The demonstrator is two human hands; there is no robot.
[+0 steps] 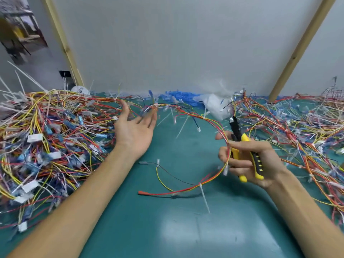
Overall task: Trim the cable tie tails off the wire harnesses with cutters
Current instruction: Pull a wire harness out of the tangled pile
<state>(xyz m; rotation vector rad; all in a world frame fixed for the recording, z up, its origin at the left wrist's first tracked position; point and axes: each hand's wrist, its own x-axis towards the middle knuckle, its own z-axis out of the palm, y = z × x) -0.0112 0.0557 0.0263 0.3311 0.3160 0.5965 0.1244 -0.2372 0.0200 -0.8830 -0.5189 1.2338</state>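
Tangled heaps of thin coloured wires (297, 131) crowded round the right hand (249, 161), whose curled fingers clasped yellow-and-black-handled steel cutters (235, 128); a slim red-and-yellow wire harness (210, 179) looped across its fingertips, a stiff white plastic cable tie tail (204, 200) below; the left hand (135, 129) lay spread, palm up

1. Left hand (135, 131) lay palm-up, fingers loose, at 9 o'clock.
2. Right hand (255, 161) gripped yellow-black cutters (240, 140) at 4 o'clock, tip up.
3. Wire harness (214, 175) looped between them, white tie tail (204, 200) at 5 o'clock.
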